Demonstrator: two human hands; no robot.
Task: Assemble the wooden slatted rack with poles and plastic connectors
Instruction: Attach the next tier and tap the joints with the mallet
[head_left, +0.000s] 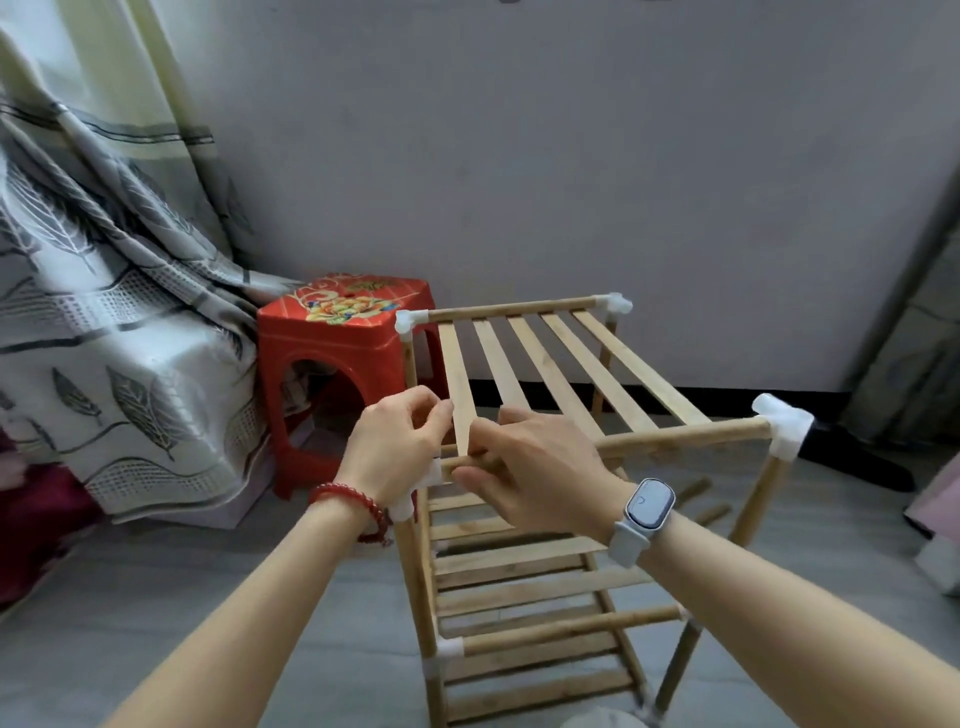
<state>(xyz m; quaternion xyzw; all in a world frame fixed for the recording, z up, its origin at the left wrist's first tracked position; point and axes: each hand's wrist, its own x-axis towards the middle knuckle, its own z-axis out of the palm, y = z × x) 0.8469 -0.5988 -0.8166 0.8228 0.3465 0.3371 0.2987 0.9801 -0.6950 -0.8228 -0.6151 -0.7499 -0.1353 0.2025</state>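
At centre, the wooden rack (545, 519) stands on the floor. Left hand (395, 452) pinches the leftmost of five top slats (460, 379); right hand (540, 470) grips the near top pole (680, 436). At 11 o'clock, one red stool (332, 364). No legible writing.

The wooden slatted rack (545, 467) stands upright on the floor, three tiers of pale slats on round poles (685, 434) joined by white plastic connectors (784, 426) at corners.
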